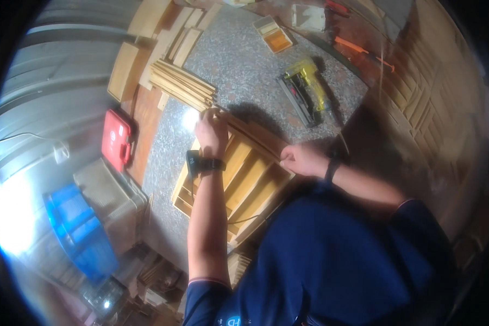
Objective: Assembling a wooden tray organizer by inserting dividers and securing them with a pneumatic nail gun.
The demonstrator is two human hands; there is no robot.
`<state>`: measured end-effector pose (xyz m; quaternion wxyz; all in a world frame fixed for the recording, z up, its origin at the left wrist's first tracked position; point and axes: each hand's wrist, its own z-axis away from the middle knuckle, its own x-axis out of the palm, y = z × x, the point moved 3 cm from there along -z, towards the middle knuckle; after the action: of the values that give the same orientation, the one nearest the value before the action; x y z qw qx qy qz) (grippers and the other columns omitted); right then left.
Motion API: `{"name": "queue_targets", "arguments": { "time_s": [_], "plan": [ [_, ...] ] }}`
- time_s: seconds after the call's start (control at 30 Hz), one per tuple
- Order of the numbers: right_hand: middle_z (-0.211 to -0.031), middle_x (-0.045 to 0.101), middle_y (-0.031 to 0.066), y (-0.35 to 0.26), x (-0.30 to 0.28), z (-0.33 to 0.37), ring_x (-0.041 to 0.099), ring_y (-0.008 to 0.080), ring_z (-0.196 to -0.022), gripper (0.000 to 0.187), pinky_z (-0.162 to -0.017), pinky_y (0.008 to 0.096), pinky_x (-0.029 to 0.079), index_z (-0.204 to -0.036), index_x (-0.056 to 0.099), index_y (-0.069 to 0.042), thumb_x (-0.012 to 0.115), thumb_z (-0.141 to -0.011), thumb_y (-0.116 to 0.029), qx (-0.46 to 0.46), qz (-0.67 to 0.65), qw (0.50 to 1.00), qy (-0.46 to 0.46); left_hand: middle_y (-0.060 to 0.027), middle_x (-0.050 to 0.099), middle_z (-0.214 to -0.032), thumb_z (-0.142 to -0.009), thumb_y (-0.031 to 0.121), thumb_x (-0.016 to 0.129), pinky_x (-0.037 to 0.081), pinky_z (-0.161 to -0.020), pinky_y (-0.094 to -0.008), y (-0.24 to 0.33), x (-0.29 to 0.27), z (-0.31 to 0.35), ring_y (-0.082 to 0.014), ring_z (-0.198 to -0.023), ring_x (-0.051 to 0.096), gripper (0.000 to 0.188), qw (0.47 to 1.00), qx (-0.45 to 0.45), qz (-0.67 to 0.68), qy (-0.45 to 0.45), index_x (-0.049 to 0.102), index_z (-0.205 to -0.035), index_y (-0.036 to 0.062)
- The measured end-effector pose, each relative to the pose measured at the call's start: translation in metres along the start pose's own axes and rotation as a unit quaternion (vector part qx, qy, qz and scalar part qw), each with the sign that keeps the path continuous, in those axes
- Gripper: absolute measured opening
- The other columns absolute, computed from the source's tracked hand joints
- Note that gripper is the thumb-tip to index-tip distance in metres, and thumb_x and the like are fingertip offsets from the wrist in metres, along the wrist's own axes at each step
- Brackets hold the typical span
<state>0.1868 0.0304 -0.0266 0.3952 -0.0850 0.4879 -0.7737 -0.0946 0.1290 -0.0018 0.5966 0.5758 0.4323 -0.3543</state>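
A wooden box with several slatted compartments [245, 173] sits tilted on the speckled tabletop in front of me. Along its far side runs a thin wooden strip [258, 140], spanning from one hand to the other. My left hand [212, 132] is closed around the strip's left end, fingertips curled at the box's far corner. At the other end, my right hand [304, 160] pinches the strip near the box's right corner. Both wrists carry dark bands. Just beyond my left hand lies a stack of thin wooden strips [182, 85].
A yellow and black nail gun [305, 89] lies on the speckled table [231, 51], its hose trailing right. Behind it stands a small wooden box [273, 35]. To the left are a red case [117, 140] and a blue bin [80, 231]. Wooden pieces [434, 87] cover the right side.
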Motion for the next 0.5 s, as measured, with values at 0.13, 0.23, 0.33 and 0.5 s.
{"name": "queue_targets", "arguments": {
  "time_s": [0.13, 0.23, 0.33, 0.5],
  "plan": [
    [-0.109, 0.068, 0.0207, -0.009, 0.016, 0.02, 0.068, 0.0422, -0.106, 0.028, -0.091, 0.0496, 0.057, -0.103, 0.068, 0.0, 0.079, -0.089, -0.021, -0.084, 0.129, 0.988, 0.022, -0.0139, 0.065, -0.138, -0.091, 0.034, 0.077, 0.04, -0.111, -0.0513, 0.012, -0.002, 0.013, -0.0368, -0.13, 0.055, 0.033, 0.988, -0.038, -0.132, -0.068, 0.078, -0.115, 0.0114],
    [-0.11, 0.064, 0.0207, -0.008, 0.025, 0.021, 0.067, 0.0437, -0.104, 0.024, -0.091, 0.0516, 0.056, -0.101, 0.064, -0.001, 0.077, -0.089, -0.017, -0.075, 0.131, 0.988, 0.031, -0.013, 0.058, -0.146, -0.087, 0.039, 0.08, 0.038, -0.114, -0.0551, 0.014, -0.001, 0.024, -0.0364, -0.136, 0.049, 0.037, 0.979, 0.067, -0.179, -0.073, 0.078, -0.114, 0.0139],
    [-0.107, 0.065, 0.0202, -0.004, 0.024, 0.022, 0.067, 0.0426, -0.103, 0.021, -0.092, 0.0523, 0.055, -0.099, 0.066, -0.001, 0.075, -0.089, -0.017, -0.058, 0.131, 0.989, 0.046, -0.0089, 0.066, -0.13, -0.083, 0.04, 0.084, 0.039, -0.113, -0.0531, 0.041, -0.002, 0.044, -0.0333, -0.13, 0.055, 0.039, 0.937, 0.253, -0.14, -0.198, 0.078, -0.114, 0.0171],
    [-0.103, 0.067, 0.0186, 0.003, -0.014, 0.006, 0.068, 0.0409, -0.102, 0.019, -0.087, 0.0506, 0.055, -0.087, 0.068, -0.003, 0.074, -0.088, -0.021, -0.087, 0.109, 0.985, 0.103, -0.006, 0.07, -0.121, -0.088, 0.022, 0.074, 0.047, -0.106, -0.0451, 0.061, 0.006, 0.074, -0.03, -0.118, 0.062, 0.021, 0.909, 0.345, -0.041, -0.23, 0.076, -0.108, 0.0149]
  ]
}}
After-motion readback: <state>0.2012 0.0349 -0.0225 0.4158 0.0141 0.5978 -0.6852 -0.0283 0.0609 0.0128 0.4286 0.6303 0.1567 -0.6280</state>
